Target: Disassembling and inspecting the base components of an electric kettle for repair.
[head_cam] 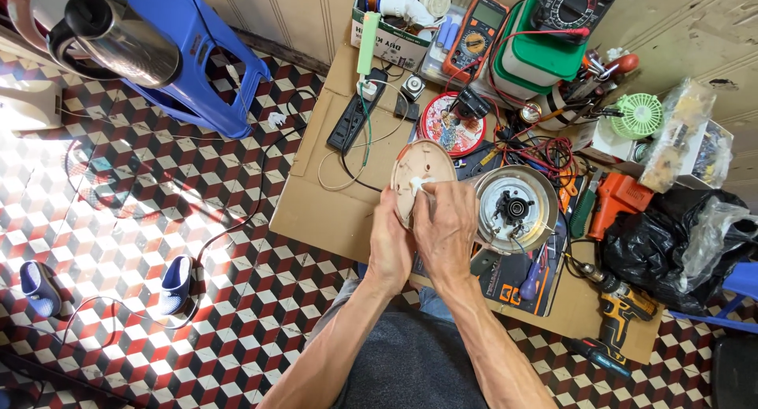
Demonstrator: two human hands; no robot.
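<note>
Your left hand grips the round cream plastic base cover at its lower edge. Your right hand pinches a white cloth against it. The upturned kettle base lies at three o'clock, just beside.

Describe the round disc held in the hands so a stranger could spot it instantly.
Start at the cardboard sheet on the tiled floor. At its near edge, both hands grip the beige plastic disc, tilted upright. Unlike the shiny metal kettle base beside it, it is matte and pale.
</note>
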